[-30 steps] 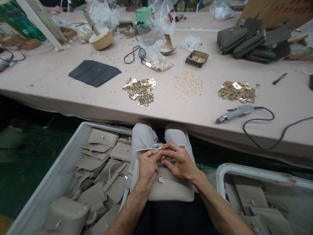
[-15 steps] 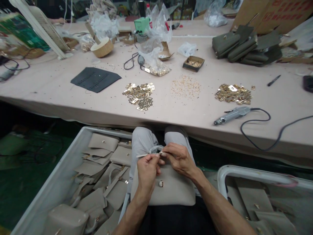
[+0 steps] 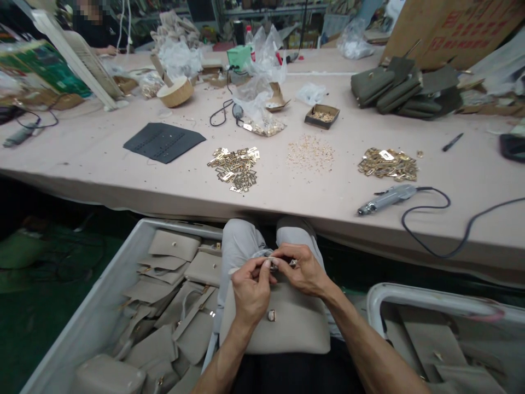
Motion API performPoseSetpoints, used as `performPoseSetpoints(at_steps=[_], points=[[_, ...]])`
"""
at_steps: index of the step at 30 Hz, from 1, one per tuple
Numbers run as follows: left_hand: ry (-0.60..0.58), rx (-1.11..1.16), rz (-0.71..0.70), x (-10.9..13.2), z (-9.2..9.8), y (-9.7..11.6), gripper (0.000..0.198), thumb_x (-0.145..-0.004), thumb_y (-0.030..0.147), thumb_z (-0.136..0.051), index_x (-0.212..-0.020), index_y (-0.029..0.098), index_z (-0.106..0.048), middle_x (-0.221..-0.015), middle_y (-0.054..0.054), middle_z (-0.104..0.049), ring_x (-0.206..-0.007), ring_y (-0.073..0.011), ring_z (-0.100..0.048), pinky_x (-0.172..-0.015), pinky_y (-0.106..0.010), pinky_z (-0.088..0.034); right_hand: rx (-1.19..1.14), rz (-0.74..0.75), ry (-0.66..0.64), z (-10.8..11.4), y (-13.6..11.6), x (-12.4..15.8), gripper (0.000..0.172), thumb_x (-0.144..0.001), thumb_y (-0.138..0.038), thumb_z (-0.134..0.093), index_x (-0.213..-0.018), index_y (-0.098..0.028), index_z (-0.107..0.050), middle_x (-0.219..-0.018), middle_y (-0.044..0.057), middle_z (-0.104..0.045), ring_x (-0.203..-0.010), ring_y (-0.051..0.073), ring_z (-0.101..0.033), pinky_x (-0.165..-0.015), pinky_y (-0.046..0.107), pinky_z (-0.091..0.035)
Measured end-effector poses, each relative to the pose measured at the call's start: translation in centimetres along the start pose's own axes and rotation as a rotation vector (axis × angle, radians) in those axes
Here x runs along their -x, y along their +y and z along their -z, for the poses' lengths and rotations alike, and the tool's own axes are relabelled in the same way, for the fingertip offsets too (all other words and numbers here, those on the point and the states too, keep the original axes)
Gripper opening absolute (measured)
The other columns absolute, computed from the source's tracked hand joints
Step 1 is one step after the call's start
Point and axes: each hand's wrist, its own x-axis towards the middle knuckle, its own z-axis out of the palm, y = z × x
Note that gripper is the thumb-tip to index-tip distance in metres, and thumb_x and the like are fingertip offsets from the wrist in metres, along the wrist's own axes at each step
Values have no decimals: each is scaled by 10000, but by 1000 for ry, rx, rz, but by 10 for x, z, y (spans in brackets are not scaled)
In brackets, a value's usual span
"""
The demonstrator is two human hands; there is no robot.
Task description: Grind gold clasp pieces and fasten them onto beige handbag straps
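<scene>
Head | beige bag (image 3: 293, 331) beneath | left fingers (image 3: 263, 272), right fingers (image 3: 293, 251) pinching its far edge

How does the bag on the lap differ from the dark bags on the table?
Colour: the lap bag is pale greyish beige; the dark bags are deep olive-grey.
Arrangement: the lap bag lies singly, while the dark bags are heaped together.
Contact: the left hand and right hand meet at the lap bag's far edge; neither touches the dark bags.
</scene>
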Motion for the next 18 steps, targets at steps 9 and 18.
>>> performPoseSetpoints(at_steps=[9,18], points=[[-24,-73,-6,1,-1,5,168,-936,346,-649,-920,195,-722,-758,-67,-767,-594,-202,-706,-588,-266,-556,-6,-28,60,-8,1,-3,141,-843,-172,-636,-822,-168,-775,-721,32,-687,-654,150,-582,-571,254,-393],[6,-104,32,-3,-3,2,161,-942,337,-629,-912,192,-692,-619,-22,-707,-497,-164,-645,-498,-227,-475,-36,-114,71,-12,7,-7,140,-853,-213,-668,-799,-164,-788,-705,31,-685,-670,158,-589,-626,272,-416]])
